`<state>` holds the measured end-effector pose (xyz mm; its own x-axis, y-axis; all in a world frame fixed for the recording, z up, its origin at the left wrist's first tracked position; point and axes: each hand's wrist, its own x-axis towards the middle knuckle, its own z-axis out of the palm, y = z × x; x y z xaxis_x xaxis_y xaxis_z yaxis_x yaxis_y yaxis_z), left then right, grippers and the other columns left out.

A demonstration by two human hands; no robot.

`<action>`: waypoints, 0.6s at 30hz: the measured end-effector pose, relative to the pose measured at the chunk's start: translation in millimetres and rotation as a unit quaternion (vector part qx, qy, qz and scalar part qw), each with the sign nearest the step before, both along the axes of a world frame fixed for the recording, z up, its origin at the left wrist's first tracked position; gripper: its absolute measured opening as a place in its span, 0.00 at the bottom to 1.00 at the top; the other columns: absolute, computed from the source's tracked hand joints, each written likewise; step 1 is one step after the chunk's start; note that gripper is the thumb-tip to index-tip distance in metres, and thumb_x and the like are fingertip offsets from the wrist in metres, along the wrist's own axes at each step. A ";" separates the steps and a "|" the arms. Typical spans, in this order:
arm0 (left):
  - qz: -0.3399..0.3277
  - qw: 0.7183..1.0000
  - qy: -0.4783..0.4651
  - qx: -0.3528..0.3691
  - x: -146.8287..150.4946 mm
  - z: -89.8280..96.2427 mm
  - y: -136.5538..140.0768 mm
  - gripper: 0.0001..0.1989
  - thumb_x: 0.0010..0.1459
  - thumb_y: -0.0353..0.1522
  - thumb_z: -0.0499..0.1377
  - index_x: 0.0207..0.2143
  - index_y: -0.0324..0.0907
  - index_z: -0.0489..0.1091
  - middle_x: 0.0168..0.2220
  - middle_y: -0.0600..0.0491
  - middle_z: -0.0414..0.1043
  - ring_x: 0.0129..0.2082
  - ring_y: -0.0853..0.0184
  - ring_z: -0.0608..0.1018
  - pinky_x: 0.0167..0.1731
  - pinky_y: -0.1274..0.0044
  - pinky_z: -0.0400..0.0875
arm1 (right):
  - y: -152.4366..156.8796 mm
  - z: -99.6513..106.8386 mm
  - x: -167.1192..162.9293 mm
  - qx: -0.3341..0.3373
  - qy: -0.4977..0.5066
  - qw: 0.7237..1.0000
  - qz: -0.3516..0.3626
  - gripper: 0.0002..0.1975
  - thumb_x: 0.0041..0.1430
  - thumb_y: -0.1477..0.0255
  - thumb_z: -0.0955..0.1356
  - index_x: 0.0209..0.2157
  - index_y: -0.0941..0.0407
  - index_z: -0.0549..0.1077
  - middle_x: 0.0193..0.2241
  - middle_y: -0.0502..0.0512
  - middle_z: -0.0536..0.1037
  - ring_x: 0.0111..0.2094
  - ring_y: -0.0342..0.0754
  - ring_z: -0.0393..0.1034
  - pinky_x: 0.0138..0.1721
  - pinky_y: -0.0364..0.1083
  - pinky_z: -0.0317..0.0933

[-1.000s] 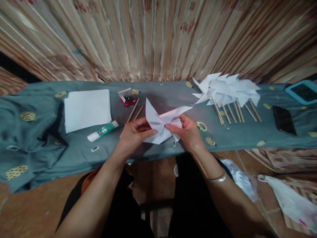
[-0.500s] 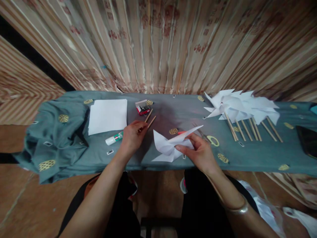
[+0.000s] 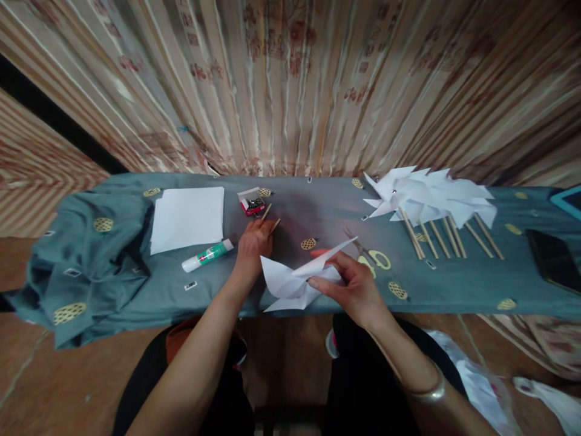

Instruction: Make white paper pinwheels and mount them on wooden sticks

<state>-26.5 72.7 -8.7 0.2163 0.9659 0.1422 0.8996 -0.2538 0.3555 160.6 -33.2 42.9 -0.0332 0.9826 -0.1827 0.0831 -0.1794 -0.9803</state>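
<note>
My left hand (image 3: 255, 245) is closed over wooden sticks, its fingers partly hidden under the knuckles. Two stick ends, a wooden stick (image 3: 267, 211) and another just right of it, poke out past the fingers. My right hand (image 3: 351, 283) pinches a folded white paper pinwheel (image 3: 295, 282) near its middle, thumb on top, a little above the cloth. Beyond the left hand stands an open red box of pins (image 3: 252, 206). A glue stick (image 3: 207, 255) lies to the left of that hand. Scissors with pale yellow handles (image 3: 374, 259) lie just past the right hand.
A stack of white paper (image 3: 188, 219) lies at left, beside bunched grey-green cloth (image 3: 91, 260). Finished white pinwheels on sticks (image 3: 431, 194) overlap at the back right. A dark phone (image 3: 556, 257) and a blue-edged object (image 3: 569, 200) lie at far right. A curtain (image 3: 290, 91) hangs behind.
My left hand has turned over the sticks, its knuckles now covering more of them, and has moved off the glue stick. The right hand still holds the pinwheel, slightly lower. The view has shifted slightly.
</note>
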 end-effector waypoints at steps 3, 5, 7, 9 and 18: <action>0.000 1.000 -0.014 0.008 3.6 -2.8 -0.2 0.17 0.59 0.23 0.50 0.46 0.38 0.73 0.44 0.43 0.75 0.46 0.56 0.75 0.46 0.70 0.69 | -0.5 0.8 2.5 0.004 0.003 1.000 -0.001 0.18 0.44 0.68 0.74 0.40 0.54 0.74 0.31 0.49 0.81 0.32 0.48 0.76 0.33 0.46 0.69; -0.010 1.000 -0.023 0.013 5.7 -5.6 -0.9 0.17 0.58 0.23 0.50 0.45 0.38 0.73 0.43 0.44 0.75 0.45 0.57 0.76 0.46 0.70 0.69 | -0.5 1.2 4.2 0.014 0.004 1.000 0.003 0.16 0.45 0.69 0.73 0.39 0.54 0.74 0.31 0.49 0.81 0.33 0.48 0.76 0.35 0.46 0.68; -0.021 0.999 -0.034 0.017 8.1 -8.0 -2.5 0.17 0.57 0.23 0.51 0.45 0.38 0.74 0.41 0.45 0.75 0.44 0.58 0.76 0.45 0.71 0.69 | 0.0 0.9 5.9 0.023 0.005 1.000 0.005 0.15 0.45 0.70 0.73 0.38 0.54 0.74 0.32 0.50 0.81 0.35 0.48 0.76 0.35 0.46 0.68; -0.030 0.998 -0.044 0.022 11.2 -8.7 -5.0 0.17 0.57 0.23 0.51 0.46 0.38 0.74 0.40 0.46 0.75 0.41 0.61 0.76 0.44 0.73 0.69 | 1.0 -0.2 7.4 0.026 0.008 1.000 0.005 0.14 0.45 0.70 0.73 0.36 0.55 0.73 0.32 0.50 0.81 0.34 0.48 0.76 0.35 0.46 0.68; -0.047 0.926 -0.367 -0.074 29.7 9.0 -11.6 0.09 0.49 0.30 0.61 0.35 0.40 0.78 0.34 0.49 0.76 0.30 0.64 0.77 0.32 0.75 0.70 | 11.6 -11.7 9.3 0.062 0.095 0.993 -0.010 0.18 0.43 0.70 0.75 0.38 0.54 0.73 0.34 0.51 0.80 0.36 0.48 0.74 0.39 0.47 0.68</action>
<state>3.2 61.1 0.3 0.1969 0.9685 0.1523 0.3782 -0.2184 0.8996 169.8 -21.6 31.2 -0.0353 0.9980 -0.0526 -0.1080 -0.0561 -0.9926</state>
